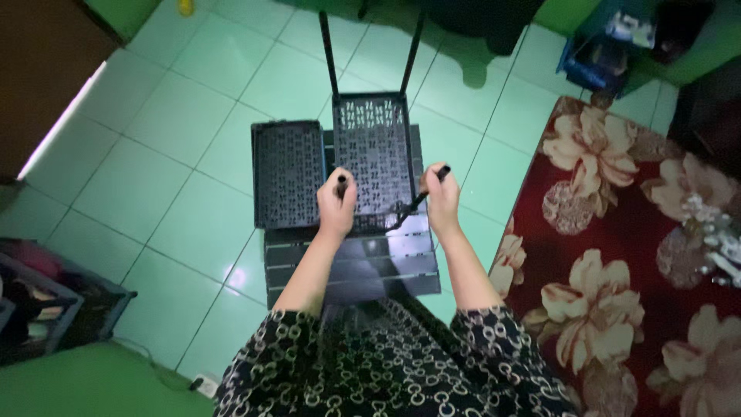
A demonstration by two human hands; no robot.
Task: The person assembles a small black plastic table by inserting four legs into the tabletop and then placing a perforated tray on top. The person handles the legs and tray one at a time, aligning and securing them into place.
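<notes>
Green floor tiles (170, 139) spread under a stack of black perforated trays (289, 174), with a red floral rug (617, 255) just beside on the right and a dark shelf rack (46, 301) at the lower left. Centre tray (374, 154) stands on black slatted panels (355, 262), two thin poles (328, 46) rising behind it. Left hand (337, 207) is curled around a short black rod (342, 184); right hand (441, 199) is fisted round a second rod (421, 199), slanting down to the tray's near edge.

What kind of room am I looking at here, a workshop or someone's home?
Most likely a room in a home. The floor is pale green tile, a red floral rug lies to the right, and green walls surround it. Both hands, left and right, grip black rods over black perforated rack trays.
</notes>
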